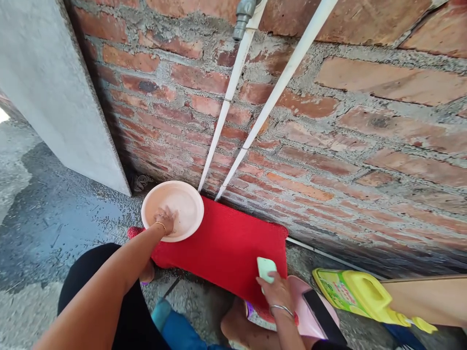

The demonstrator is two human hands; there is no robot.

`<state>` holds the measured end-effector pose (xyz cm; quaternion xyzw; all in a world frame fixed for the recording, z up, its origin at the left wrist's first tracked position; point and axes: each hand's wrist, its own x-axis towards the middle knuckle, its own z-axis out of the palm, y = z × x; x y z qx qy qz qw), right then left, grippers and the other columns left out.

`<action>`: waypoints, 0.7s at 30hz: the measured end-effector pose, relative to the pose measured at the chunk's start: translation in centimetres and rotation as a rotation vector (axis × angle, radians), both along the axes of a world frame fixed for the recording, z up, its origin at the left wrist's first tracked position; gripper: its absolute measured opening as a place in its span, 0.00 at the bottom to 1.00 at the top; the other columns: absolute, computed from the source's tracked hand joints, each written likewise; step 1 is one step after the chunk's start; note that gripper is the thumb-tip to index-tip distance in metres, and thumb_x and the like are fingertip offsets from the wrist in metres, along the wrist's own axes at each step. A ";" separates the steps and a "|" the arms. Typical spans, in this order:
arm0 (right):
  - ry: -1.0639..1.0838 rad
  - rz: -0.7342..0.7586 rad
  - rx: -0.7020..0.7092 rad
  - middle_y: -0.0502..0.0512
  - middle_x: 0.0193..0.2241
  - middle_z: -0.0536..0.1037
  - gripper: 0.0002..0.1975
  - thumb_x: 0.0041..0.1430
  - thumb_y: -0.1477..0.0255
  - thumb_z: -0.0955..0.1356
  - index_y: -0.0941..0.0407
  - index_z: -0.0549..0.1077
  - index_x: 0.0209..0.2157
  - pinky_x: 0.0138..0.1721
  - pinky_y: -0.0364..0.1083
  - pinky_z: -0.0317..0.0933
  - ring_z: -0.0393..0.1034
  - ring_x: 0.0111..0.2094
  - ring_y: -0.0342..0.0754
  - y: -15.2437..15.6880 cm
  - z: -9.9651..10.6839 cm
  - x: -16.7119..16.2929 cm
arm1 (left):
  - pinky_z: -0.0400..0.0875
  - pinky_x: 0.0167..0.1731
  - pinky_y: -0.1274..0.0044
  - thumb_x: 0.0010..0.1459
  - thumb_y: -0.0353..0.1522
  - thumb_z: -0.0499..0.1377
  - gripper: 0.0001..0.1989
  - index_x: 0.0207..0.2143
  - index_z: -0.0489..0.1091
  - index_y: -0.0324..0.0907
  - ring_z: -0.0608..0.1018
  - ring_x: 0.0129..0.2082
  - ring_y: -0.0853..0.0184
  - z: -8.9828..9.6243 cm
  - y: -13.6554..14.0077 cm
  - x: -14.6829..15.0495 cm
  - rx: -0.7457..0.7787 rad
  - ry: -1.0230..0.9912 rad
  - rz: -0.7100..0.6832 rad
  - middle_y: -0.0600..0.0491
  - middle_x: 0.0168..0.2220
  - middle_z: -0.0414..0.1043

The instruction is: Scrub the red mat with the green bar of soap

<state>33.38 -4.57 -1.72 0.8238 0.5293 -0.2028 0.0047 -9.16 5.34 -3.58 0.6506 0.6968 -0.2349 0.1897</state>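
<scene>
A round, pale pink basin [199, 214] rests on the left end of a red cloth-covered surface [233, 248]. My left hand [166, 218] reaches over its rim and down inside, fingers apart and holding nothing; they appear to be in water. Over the right part of the red cloth, my right hand [275, 291] grips a pale green block [266, 268] with rounded corners. Whether it is a bar of soap or the back of a brush, I cannot tell. The fingers cover its lower end.
A yellow jug [359, 291] lies at the right beside a pink object [302, 296] with a dark strip. Behind stands a brick wall [292, 160] with white pipes [251, 131] and a grey tap [241, 24]. The floor [91, 199] is wet at the left, near a grey slab [65, 97].
</scene>
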 end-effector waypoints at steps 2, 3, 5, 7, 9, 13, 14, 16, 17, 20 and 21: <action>-0.027 -0.100 0.024 0.64 0.33 0.75 0.15 0.55 0.60 0.64 0.52 0.74 0.39 0.40 0.57 0.64 0.72 0.42 0.64 0.0 0.1 2.0 | 0.61 0.46 0.41 0.52 0.43 0.61 0.47 0.69 0.42 0.48 0.47 0.64 0.26 0.1 -0.1 0.1 0.015 0.009 -0.008 0.33 0.70 0.34; -0.035 -0.108 0.052 0.63 0.33 0.75 0.14 0.54 0.59 0.65 0.52 0.74 0.38 0.41 0.58 0.64 0.72 0.43 0.65 0.2 0.1 1.7 | 0.62 0.46 0.42 0.53 0.43 0.60 0.46 0.69 0.42 0.48 0.48 0.65 0.27 0.3 -0.2 0.1 0.012 0.014 -0.008 0.33 0.70 0.34; -0.010 -0.043 0.103 0.62 0.36 0.74 0.15 0.53 0.60 0.66 0.52 0.73 0.40 0.42 0.54 0.65 0.71 0.44 0.61 0.8 0.2 -1.2 | 0.63 0.45 0.43 0.54 0.42 0.59 0.44 0.69 0.43 0.49 0.48 0.65 0.27 0.5 -0.2 0.2 -0.006 0.022 -0.002 0.33 0.70 0.34; 0.050 0.068 0.102 0.60 0.41 0.73 0.16 0.54 0.61 0.67 0.53 0.72 0.43 0.41 0.49 0.64 0.71 0.43 0.55 1.9 0.2 -6.3 | 0.62 0.45 0.42 0.53 0.41 0.61 0.45 0.69 0.44 0.49 0.49 0.64 0.25 0.6 -0.1 0.3 -0.021 0.026 0.002 0.33 0.70 0.36; 0.113 0.219 0.086 0.56 0.44 0.71 0.14 0.54 0.64 0.67 0.51 0.71 0.43 0.40 0.46 0.62 0.71 0.43 0.51 3.0 0.2 -11.8 | 0.61 0.45 0.41 0.52 0.40 0.62 0.45 0.69 0.45 0.47 0.51 0.63 0.24 0.6 0.0 0.4 0.003 0.025 -0.005 0.32 0.70 0.37; 0.132 0.434 0.062 0.55 0.45 0.70 0.15 0.53 0.66 0.69 0.50 0.71 0.44 0.42 0.45 0.60 0.69 0.45 0.51 4.9 -0.2 -18.0 | 0.64 0.44 0.43 0.52 0.40 0.62 0.46 0.69 0.44 0.48 0.49 0.64 0.25 0.3 0.1 0.5 0.013 0.048 -0.009 0.32 0.70 0.37; 0.120 0.450 0.056 0.56 0.45 0.70 0.15 0.53 0.66 0.70 0.50 0.71 0.44 0.42 0.45 0.60 0.69 0.45 0.51 5.1 -0.4 -18.1 | 0.65 0.44 0.44 0.53 0.40 0.61 0.45 0.69 0.43 0.49 0.48 0.64 0.25 0.3 0.0 0.5 0.000 0.060 -0.014 0.33 0.70 0.36; 0.096 0.418 0.034 0.56 0.45 0.70 0.15 0.53 0.66 0.69 0.50 0.71 0.44 0.43 0.45 0.60 0.68 0.46 0.51 5.3 -0.7 -16.3 | 0.64 0.44 0.44 0.54 0.39 0.60 0.44 0.69 0.43 0.49 0.49 0.64 0.27 0.2 0.0 0.5 -0.011 0.078 -0.020 0.33 0.70 0.36; 0.084 0.369 0.021 0.56 0.45 0.70 0.15 0.53 0.66 0.69 0.50 0.71 0.44 0.43 0.45 0.60 0.69 0.46 0.51 5.2 -0.9 -14.5 | 0.64 0.44 0.44 0.54 0.39 0.60 0.44 0.69 0.42 0.50 0.49 0.64 0.27 0.2 0.0 0.5 -0.005 0.079 -0.021 0.33 0.70 0.36; 0.043 0.136 -0.002 0.56 0.44 0.71 0.16 0.55 0.63 0.68 0.50 0.71 0.46 0.42 0.47 0.62 0.70 0.44 0.52 4.2 -1.4 -7.1 | 0.65 0.44 0.44 0.54 0.40 0.60 0.44 0.69 0.42 0.51 0.49 0.65 0.29 0.5 0.0 0.6 -0.007 0.068 0.002 0.34 0.70 0.36; 0.023 0.048 0.004 0.57 0.43 0.71 0.17 0.55 0.61 0.67 0.51 0.70 0.46 0.42 0.48 0.62 0.71 0.43 0.53 3.8 -1.5 -4.5 | 0.65 0.44 0.44 0.54 0.40 0.60 0.44 0.69 0.41 0.51 0.49 0.65 0.29 0.7 0.0 0.7 -0.015 0.068 0.004 0.34 0.70 0.36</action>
